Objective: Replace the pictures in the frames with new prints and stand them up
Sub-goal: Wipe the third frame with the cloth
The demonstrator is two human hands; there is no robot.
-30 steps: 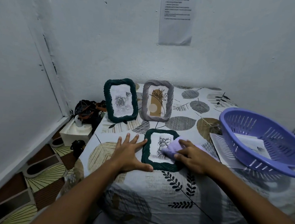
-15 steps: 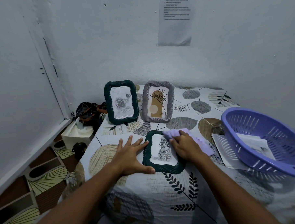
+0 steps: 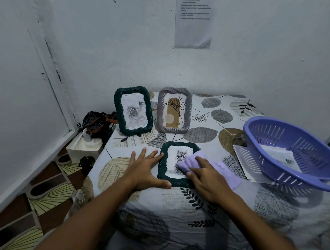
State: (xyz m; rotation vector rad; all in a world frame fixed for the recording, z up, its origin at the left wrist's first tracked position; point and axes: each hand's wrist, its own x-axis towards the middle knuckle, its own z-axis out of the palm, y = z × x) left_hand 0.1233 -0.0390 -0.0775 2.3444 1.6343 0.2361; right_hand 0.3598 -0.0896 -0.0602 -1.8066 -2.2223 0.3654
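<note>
left hand [image 3: 145, 171] braces flat frame [image 3: 165, 174] | right hand [image 3: 209, 176] presses cloth [image 3: 193, 160]

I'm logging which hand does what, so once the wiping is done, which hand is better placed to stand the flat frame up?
Probably the left hand. It lies open against the flat frame's left edge, holding nothing, so it could curl round the rim and tip it up. The right hand is busy pressing the cloth onto the glass.
</note>
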